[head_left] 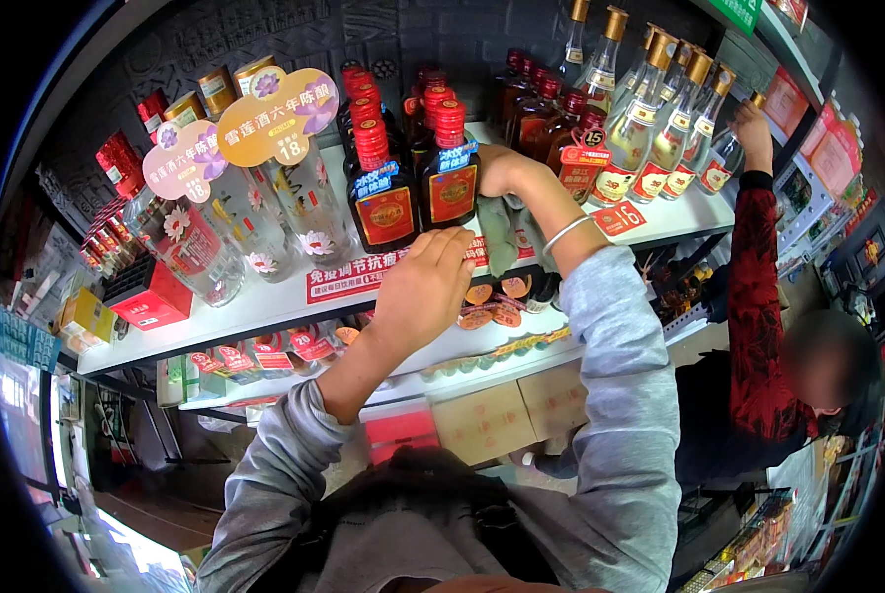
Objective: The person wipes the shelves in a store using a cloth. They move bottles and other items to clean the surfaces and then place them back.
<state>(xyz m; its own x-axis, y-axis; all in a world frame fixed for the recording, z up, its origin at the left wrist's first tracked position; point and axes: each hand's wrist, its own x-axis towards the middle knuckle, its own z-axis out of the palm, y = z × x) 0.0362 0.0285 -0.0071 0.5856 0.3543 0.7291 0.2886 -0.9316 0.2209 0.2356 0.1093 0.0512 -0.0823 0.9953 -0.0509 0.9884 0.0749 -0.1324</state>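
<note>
On the white shelf [689,210], dark square bottles with red caps stand in rows, and two front ones, a left bottle [384,212] and a right bottle [449,193], are right before me. My left hand [427,287] lies with stretched fingers by the foot of the right bottle, over the shelf's front edge. Bent at the wrist, my right hand [511,176] is beside that same bottle's right side. Its fingertips are hidden behind the bottle. A grey-green cloth [500,239] hangs from under this hand and drapes toward the shelf edge.
Tall clear bottles [264,212] with a round sign stand left, beside a red box [151,295]. Rightward are brown bottles [579,158] and gold-capped clear bottles [628,148]. A person's hand [753,133] touches a gold-capped bottle. Below runs a lower shelf [492,368] above cardboard boxes [482,420].
</note>
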